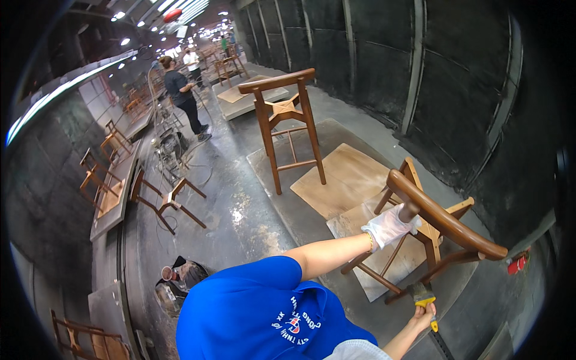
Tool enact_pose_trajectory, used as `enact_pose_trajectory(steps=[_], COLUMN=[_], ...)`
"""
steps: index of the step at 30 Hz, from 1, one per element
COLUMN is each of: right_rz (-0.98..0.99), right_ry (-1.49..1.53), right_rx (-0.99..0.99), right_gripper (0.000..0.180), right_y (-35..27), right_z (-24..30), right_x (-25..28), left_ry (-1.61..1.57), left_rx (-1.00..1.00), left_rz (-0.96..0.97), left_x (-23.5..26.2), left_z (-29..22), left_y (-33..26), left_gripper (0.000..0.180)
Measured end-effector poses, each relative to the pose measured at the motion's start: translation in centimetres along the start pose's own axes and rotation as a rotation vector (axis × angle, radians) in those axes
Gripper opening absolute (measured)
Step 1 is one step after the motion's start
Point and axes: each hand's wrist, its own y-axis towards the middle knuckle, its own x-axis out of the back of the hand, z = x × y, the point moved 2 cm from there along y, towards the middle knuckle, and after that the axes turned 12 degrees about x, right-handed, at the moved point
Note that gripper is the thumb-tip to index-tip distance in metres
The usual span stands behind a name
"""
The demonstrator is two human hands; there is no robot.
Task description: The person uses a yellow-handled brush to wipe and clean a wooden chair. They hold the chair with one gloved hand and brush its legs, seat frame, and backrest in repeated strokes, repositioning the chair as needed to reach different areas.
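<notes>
A tilted brown wooden chair frame (447, 219) with a thick curved top rail stands in front of me at the right. My left hand (391, 227), in a thin whitish glove, is closed round an upright post of it just below the rail. Lower down, my right hand (425, 313) looks bare and grips a paint brush (425, 299) with a yellow handle. The dark bristles are at or very near a lower member of the chair; whether they touch cannot be told. Some joints of the frame are pale, unstained wood.
Another brown chair frame (285, 114) stands ahead beside a stained brown board (339, 180) on a low platform. To the left are a lying chair frame (171, 198) and a dark bucket (179, 282). A person in dark clothes (180, 93) stands farther off. A dark panelled wall (384, 66) runs along the right.
</notes>
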Motion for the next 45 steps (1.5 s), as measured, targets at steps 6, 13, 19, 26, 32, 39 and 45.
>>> enact_pose_trajectory(steps=[6, 13, 19, 26, 32, 39, 45], right_rz=[-0.020, 0.012, 0.186, 0.040, -0.047, 0.235, -0.077], right_ry=[-0.020, 0.198, 0.557, 0.136, -0.171, 0.091, -0.165], right_rx=[0.067, 0.211, 0.178, 0.062, -0.056, 0.230, 0.034], right_gripper=[0.027, 0.023, 0.020, 0.021, 0.025, 0.028, 0.023], right_y=[-5.1, -2.5, -0.2, -4.5, -5.9, 1.5, -4.6], right_z=[5.7, 12.6, 13.6, 3.5, 1.0, 5.0, -0.2], right_x=[0.1, 0.1, -8.2, -3.8, 3.8, -4.2, 3.3], left_ry=[0.179, -0.175, -0.181, -0.146, -0.139, -0.117, -0.126], left_rx=[0.110, 0.005, 0.039, 0.040, 0.050, 0.075, 0.172], left_rz=[-0.065, 0.007, 0.013, 0.023, 0.013, 0.000, -0.029], left_x=[0.9, 5.2, 5.8, 6.1, 5.5, 4.8, 4.9], left_z=[-1.0, -7.1, -7.8, -9.1, -5.7, -3.0, -3.5], left_y=[-3.9, -2.8, 1.5, 4.7, 8.2, 10.0, 10.7], left_gripper=[0.037, 0.029, 0.030, 0.033, 0.031, 0.027, 0.024])
